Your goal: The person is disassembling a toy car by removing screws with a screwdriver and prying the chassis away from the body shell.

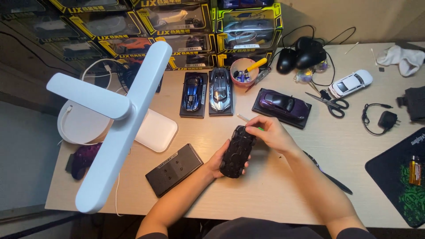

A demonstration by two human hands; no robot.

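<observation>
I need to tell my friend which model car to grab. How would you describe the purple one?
Start at the stacked toy-car boxes along the desk's back edge. Three cars on black bases sit before them; the purple car is rightmost, angled, beside the scissors.

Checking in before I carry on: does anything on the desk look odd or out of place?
One black model car is upside down in the left hand, off its base; an empty black base lies askew beside it. The right hand works a tool at its underside.

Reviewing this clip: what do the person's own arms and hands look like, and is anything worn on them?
Both forearms are bare from wrist to near the elbow. The left hand and right hand show no gloves, rings, watch or bands. Dark sleeve edges appear at the bottom of the frame. No markings show.
</observation>
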